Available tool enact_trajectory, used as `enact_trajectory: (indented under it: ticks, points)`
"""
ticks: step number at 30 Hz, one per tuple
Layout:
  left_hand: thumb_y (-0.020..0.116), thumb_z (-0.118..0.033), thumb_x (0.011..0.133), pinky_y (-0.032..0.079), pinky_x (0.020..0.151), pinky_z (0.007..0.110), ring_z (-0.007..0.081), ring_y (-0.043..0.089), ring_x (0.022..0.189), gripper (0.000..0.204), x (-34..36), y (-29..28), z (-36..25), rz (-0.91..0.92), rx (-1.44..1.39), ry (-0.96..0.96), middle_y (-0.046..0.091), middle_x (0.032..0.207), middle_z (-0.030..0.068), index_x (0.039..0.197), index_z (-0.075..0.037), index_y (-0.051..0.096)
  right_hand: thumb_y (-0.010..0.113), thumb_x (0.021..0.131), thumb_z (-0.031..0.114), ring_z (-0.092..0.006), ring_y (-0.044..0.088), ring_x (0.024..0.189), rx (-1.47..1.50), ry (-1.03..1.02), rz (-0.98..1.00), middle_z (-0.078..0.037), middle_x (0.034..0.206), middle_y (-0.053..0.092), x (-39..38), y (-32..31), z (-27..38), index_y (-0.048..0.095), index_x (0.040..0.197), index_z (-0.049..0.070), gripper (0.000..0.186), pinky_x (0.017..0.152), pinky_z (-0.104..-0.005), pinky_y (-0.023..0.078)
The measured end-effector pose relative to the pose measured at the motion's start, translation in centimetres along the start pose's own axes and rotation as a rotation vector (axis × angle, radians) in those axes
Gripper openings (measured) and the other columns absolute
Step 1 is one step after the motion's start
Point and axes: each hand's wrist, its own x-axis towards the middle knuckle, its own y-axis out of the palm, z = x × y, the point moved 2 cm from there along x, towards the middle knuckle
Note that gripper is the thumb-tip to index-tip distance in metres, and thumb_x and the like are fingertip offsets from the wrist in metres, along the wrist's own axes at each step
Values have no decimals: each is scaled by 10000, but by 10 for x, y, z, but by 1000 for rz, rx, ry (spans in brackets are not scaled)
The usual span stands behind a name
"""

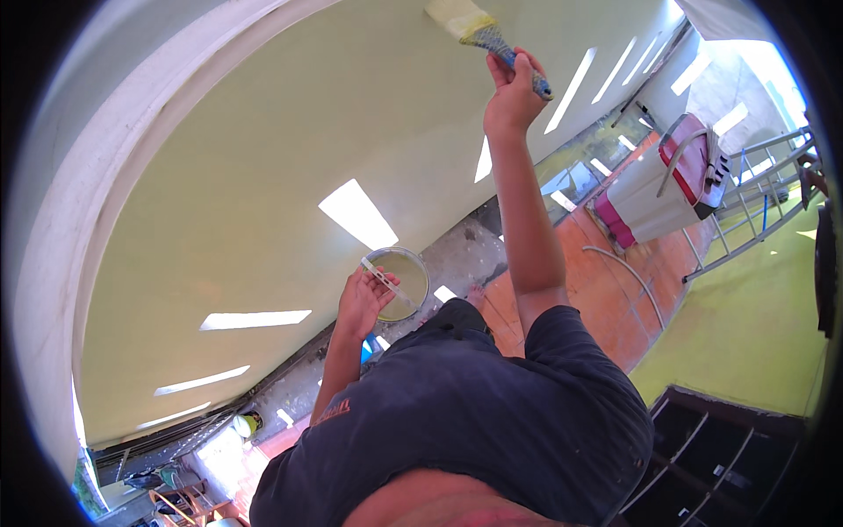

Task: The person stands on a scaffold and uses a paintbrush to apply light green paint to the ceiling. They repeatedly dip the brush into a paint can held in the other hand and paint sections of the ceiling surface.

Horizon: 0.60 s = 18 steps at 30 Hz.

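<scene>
My right hand [515, 98] is raised high along the yellowish wall [237, 193], its fingers closed round the handle of a paintbrush [487, 37]. The brush handle is blue and speckled with paint, and its pale, paint-coated bristles lie at the wall. Lower down, my left hand [362, 303] grips a pale flat strip [402, 297] that spans the mouth of a round paint bucket [427, 279]; it looks like the bucket's handle. Yellowish paint shows inside the bucket, close to the wall.
A white and pink washing machine [645, 198] stands on the orange tiled floor [597, 294] at the right, with a grey hose [634, 274] in front. Beside it leans a metal ladder [746, 237]. A dark-framed panel [711, 457] lies lower right. Wooden furniture [189, 505] shows lower left.
</scene>
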Motion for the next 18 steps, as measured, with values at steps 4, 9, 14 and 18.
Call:
enact_trajectory:
  ticks: [4, 9, 14, 18]
  points:
    - [355, -455, 1004, 401, 1016, 437, 310, 555, 1170, 532, 6, 9, 6, -11, -4, 6, 566, 1190, 183, 1261, 0, 455, 555, 949, 102, -292, 685, 906, -37, 262, -218, -192, 1063, 597, -44, -89, -65, 513, 1121, -72, 248, 844, -362, 601]
    - [363, -464, 999, 417, 998, 428, 303, 565, 1151, 540, 13, 28, 12, 9, -10, 52, 576, 1179, 174, 1261, -3, 465, 571, 946, 92, -259, 690, 801, -274, 460, -387, -172, 980, 624, -93, -211, -129, 558, 1060, -57, 188, 738, -335, 621]
    - [366, -477, 998, 434, 984, 423, 293, 571, 1135, 552, 31, 60, 18, -25, 11, 106, 580, 1149, 161, 1262, -4, 468, 582, 940, 87, -239, 680, 774, -519, 563, -440, -161, 964, 620, -85, -271, -118, 570, 1048, -37, 165, 714, -327, 621]
    - [361, -485, 1002, 437, 990, 415, 292, 571, 1136, 569, 39, 88, 31, -84, -17, 147, 577, 1143, 157, 1274, 5, 461, 594, 940, 111, -253, 687, 814, -486, 656, -292, -154, 985, 626, -46, -286, -50, 556, 1080, -31, 203, 723, -314, 619]
